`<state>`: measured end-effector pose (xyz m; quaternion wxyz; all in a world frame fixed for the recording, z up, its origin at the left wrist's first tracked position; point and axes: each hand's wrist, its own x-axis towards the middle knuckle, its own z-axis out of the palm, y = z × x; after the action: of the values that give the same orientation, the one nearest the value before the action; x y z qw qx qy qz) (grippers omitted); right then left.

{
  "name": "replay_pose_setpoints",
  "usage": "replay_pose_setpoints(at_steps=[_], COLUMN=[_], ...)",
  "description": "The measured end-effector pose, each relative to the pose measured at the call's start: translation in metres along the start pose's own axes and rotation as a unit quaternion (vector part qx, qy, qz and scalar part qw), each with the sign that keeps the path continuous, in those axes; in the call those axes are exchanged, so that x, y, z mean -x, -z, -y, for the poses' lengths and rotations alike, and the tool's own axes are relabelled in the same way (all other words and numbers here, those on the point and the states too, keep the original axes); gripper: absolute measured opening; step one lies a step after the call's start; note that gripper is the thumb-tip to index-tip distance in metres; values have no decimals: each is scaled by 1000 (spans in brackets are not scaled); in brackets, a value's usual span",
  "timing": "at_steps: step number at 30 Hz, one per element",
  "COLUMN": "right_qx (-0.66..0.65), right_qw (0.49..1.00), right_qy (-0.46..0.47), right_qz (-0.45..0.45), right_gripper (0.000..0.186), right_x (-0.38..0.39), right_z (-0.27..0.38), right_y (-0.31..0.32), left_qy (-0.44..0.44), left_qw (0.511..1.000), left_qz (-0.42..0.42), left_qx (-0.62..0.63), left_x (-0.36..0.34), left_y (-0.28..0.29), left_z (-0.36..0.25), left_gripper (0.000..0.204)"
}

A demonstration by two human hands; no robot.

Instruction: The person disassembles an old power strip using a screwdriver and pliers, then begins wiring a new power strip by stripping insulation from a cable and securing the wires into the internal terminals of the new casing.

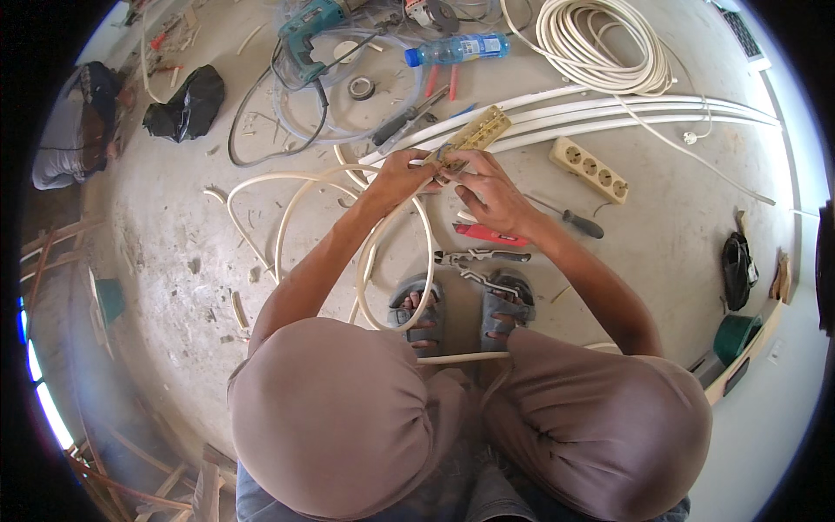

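Note:
Both my hands meet over the near end of a yellowish power strip (485,129), which looks opened, with its inside facing up. My left hand (404,180) is closed around the end of a white cable (432,239) that loops down past my feet. The fingers of my right hand (487,190) are pinched together at the strip's wire end; what they grip is too small to make out. Below my right hand lie a red-handled tool (490,233) and open pliers (500,256). A screwdriver (583,224) rests to the right, under a second power strip (570,158) with sockets facing up.
White trunking lengths (565,116) cross the floor beyond my hands. Farther back are a teal power drill (298,43), an angle grinder (432,15), a water bottle (457,50), black tape (361,88) and a big cable coil (557,43). A black bag (187,103) and another person (65,130) are left.

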<state>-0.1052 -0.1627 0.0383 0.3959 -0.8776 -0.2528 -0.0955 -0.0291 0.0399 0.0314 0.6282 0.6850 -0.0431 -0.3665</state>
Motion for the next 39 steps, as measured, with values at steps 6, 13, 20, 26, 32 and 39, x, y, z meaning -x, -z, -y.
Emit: replay_pose_setpoints(at_steps=[6, 13, 20, 26, 32, 39], right_qx=[120, 260, 63, 37, 43, 18], right_qw=[974, 887, 963, 985, 993, 993], right_qy=[-191, -325, -256, -163, -104, -116], right_qz=[-10, 198, 63, 38, 27, 25], right_gripper=[27, 47, 27, 20, 22, 24], right_x=[81, 177, 104, -15, -43, -46], right_z=[-34, -42, -2, 55, 49, 45], right_y=[67, 118, 171, 162, 136, 122], left_qy=[8, 3, -8, -6, -10, -13], left_qw=[999, 999, 999, 999, 999, 997], left_qz=[-6, 3, 10, 1, 7, -6], left_qx=[-49, -44, -46, -47, -40, -75], left_x=[-1, -7, -5, -6, -10, -8], left_y=[4, 11, 9, 12, 9, 12], left_z=[1, 12, 9, 17, 18, 19], left_gripper=[42, 43, 48, 47, 44, 47])
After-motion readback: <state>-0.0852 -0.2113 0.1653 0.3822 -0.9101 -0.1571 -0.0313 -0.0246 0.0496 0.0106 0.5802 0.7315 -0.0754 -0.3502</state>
